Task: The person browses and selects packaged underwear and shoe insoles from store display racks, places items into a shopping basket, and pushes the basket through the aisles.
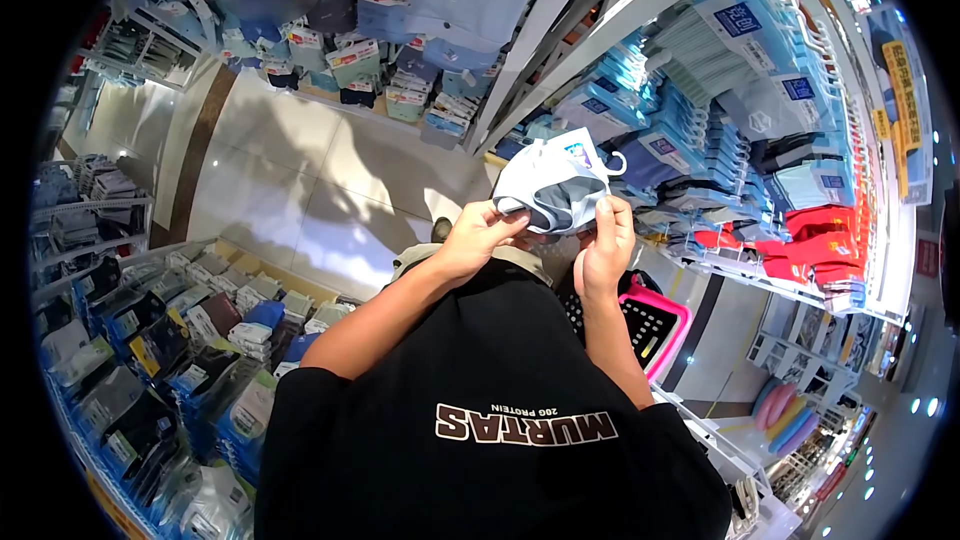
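Pale glossy floor tiles (pixel 275 175) run between shop displays, with a white metal rack (pixel 880 280) of hooked blue-and-white packets (pixel 745 15) at right, hung apparently so their labels face the aisle. A white-and-grey soft fabric garment with a printed card and white plastic hook (pixel 545 175) is up in front of the body, in both hands. The left hand (pixel 468 243) pinches its lower left edge; the right hand (pixel 605 240) pinches the right edge below the hook, thumb foremost (this two-sided grip probably keeps the cloth spread). Fingertips behind the fabric are hidden, and the card's small print is unreadable. The right forearm and black T-shirt (pixel 480 360) partly cover a pink-rimmed black basket (pixel 684 318).
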A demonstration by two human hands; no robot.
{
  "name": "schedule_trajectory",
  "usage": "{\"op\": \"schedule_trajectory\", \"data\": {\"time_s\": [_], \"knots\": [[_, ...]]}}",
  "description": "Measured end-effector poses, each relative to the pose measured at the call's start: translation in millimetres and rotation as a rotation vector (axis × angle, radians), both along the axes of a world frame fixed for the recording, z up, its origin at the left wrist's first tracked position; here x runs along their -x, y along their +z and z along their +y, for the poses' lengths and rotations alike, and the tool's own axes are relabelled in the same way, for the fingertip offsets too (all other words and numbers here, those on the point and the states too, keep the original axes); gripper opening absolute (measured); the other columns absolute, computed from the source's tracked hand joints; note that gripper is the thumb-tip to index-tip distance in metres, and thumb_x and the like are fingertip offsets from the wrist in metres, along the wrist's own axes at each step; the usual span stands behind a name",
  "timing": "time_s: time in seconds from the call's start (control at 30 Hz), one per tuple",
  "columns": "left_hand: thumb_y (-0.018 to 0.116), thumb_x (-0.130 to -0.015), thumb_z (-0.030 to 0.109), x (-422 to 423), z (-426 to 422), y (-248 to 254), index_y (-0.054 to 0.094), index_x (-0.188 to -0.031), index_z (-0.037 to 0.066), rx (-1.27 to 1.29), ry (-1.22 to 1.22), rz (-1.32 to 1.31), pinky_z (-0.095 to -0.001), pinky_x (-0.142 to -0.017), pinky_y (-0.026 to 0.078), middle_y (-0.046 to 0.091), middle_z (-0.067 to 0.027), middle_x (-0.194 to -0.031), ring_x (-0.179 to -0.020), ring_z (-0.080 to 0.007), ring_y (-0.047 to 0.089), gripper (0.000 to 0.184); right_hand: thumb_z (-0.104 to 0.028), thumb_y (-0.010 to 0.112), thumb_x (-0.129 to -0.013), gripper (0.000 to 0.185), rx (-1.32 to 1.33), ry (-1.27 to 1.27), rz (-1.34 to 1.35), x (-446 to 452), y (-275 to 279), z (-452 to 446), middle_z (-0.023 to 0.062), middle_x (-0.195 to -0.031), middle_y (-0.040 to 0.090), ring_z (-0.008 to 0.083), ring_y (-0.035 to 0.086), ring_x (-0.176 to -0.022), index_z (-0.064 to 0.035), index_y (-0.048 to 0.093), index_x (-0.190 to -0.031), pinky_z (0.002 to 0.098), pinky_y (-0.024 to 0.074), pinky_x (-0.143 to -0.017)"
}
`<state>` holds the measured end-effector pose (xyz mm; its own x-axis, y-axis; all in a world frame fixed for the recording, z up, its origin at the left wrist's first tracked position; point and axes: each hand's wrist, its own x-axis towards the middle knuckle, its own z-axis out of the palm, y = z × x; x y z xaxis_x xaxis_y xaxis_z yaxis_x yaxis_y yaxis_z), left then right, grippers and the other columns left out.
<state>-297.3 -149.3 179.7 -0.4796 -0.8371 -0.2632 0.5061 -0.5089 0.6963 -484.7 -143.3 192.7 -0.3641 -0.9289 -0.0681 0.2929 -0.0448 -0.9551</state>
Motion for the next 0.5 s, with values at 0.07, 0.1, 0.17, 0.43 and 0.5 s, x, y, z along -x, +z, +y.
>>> {"op": "schedule_trajectory", "data": {"time_s": [0.07, 0.1, 0.17, 0.43, 0.5], "knots": [[0.061, -0.097, 0.019, -1.3, 1.9, 2.7, 0.067, -0.105, -0.001, -0.023, 0.011, 0.039, -0.03, -0.078, 0.054, 0.069, -0.0061, -0.095, -0.085, -0.0148, 0.066, 0.021, -0.014, 0.061, -0.097, 0.012, -0.016, 0.064, 0.155, 1.5, 2.5, 1.3, -0.0034, -0.083, 0.055, 0.0021, 0.045, -0.072, -0.0024, 0.061, -0.097, 0.0213, 0.0378, -0.064], [0.061, -0.097, 0.018, -2.4, 2.6, 4.2, 0.067, -0.103, -0.001, -0.034, 0.016, 0.057, -0.0294, -0.077, 0.053, 0.069, -0.0057, -0.093, -0.084, -0.0141, 0.066, 0.021, -0.014, 0.061, -0.097, 0.012, -0.023, 0.095, 0.232, 0.5, 6.7, 1.4, -0.0034, -0.083, 0.055, 0.0025, 0.045, -0.072, -0.0019, 0.062, -0.097, 0.0213, 0.0378, -0.064], [0.06, -0.098, 0.015, -2.8, 1.2, -0.4, 0.067, -0.104, -0.003, 0.103, 0.021, -0.05, -0.0295, -0.073, 0.055, 0.069, -0.0061, -0.091, -0.08, -0.0133, 0.067, 0.02, -0.013, 0.063, -0.096, 0.013, -0.013, 0.224, 0.394, -2.5, 17.8, 1.5, -0.003, -0.084, 0.057, 0.0035, 0.047, -0.074, -0.0007, 0.063, -0.095, 0.0212, 0.039, -0.065], [0.062, -0.096, 0.014, -2.5, -7.3, 19.2, 0.067, -0.092, -0.006, 0.161, 0.041, -0.341, -0.0268, -0.06, 0.056, 0.068, -0.0058, -0.078, -0.067, -0.0111, 0.066, 0.021, -0.026, 0.082, -0.08, 0.037, 0.013, 0.496, 0.713, -6.8, 27.2, 2.7, 0.0034, -0.095, 0.061, 0.0117, 0.057, -0.085, -0.0009, 0.064, -0.099, 0.0251, 0.0452, -0.075], [0.063, -0.096, 0.017, 1.1, -4.6, 18.5, 0.068, -0.089, -0.003, 0.175, 0.046, -0.394, -0.0244, -0.058, 0.051, 0.067, -0.003, -0.074, -0.063, -0.0077, 0.061, 0.022, -0.026, 0.086, -0.074, 0.042, -0.025, 0.511, 0.737, -6.3, 26.3, 4.6, 0.0023, -0.096, 0.06, 0.0107, 0.056, -0.086, -0.0017, 0.063, -0.099, 0.0246, 0.045, -0.076]]}}
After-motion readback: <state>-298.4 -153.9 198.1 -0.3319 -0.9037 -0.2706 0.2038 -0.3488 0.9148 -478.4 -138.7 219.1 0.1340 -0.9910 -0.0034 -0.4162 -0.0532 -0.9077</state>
